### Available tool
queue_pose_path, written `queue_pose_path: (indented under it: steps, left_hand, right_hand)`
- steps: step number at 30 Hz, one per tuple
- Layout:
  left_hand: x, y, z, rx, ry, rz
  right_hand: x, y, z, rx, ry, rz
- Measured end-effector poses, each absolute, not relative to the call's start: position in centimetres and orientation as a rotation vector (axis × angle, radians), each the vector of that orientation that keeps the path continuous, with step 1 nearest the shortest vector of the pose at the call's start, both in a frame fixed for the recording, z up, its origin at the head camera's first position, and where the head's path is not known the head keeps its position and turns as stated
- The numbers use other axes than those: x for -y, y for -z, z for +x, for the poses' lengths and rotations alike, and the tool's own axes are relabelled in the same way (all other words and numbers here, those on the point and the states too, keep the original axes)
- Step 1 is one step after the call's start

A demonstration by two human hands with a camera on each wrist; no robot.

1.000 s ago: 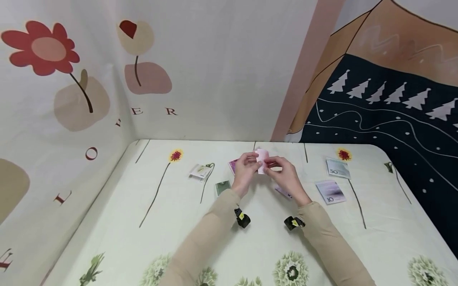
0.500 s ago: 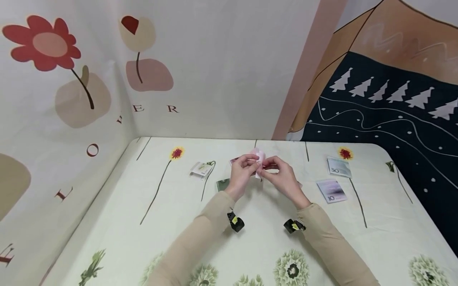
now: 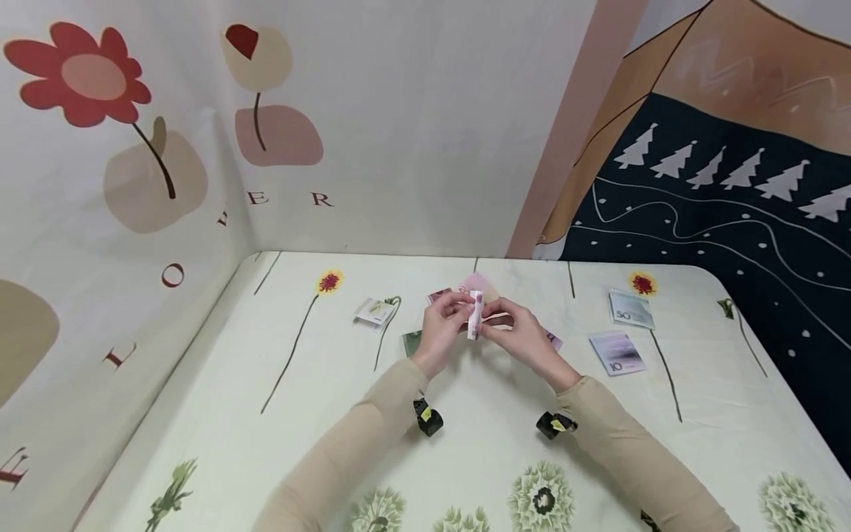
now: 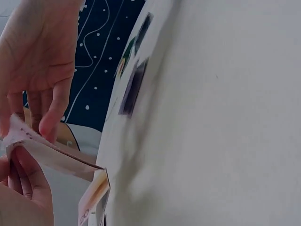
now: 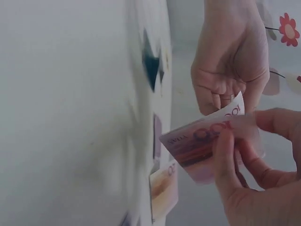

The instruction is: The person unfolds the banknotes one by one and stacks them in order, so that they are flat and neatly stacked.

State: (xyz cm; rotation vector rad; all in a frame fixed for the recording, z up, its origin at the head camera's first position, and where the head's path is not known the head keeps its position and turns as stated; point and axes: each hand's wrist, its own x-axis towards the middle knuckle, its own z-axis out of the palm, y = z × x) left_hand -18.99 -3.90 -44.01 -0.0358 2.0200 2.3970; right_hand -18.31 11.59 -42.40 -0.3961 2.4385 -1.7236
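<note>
Between both hands is a folded pink 100-yuan banknote (image 3: 475, 316), held upright above the table. My left hand (image 3: 442, 331) pinches its left side with thumb and fingers. On the other side my right hand (image 3: 523, 338) pinches it too, and in the right wrist view its thumb presses on the printed face of the banknote (image 5: 190, 153). One layer of the note stands apart from the other at the fold there. Just behind the hands another pink banknote (image 3: 480, 285) lies on the table, partly covered by them.
Around the hands lie a magenta note (image 3: 439, 295), a green note (image 3: 412, 342) and a purple note (image 3: 554, 340), partly hidden. A pale folded note (image 3: 374, 312) is at left. A 50 note (image 3: 630, 309) and a 10 note (image 3: 616, 353) lie at right.
The banknote in the hands has gone from a wider pink face to a narrow folded strip. Both hands have shifted slightly nearer, uncovering more of the pink note behind.
</note>
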Motion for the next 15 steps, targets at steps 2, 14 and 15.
queue_pose_path:
  steps: [2, 14, 15]
  left_hand:
    - [4.3, 44.1, -19.0, -2.061, -2.367, -0.03]
    - [7.8, 45.1, -18.3, -2.208, -2.17, -0.068]
    - [8.1, 45.0, -18.1, -2.22, -2.145, -0.072]
  right_hand:
    - [-11.8, 42.5, -18.3, -2.387, 1.736, -0.42]
    - [-14.5, 43.8, -18.0, -2.479, 1.665, -0.561]
    - [-14.8, 44.0, -18.0, -2.498, 1.644, -0.583]
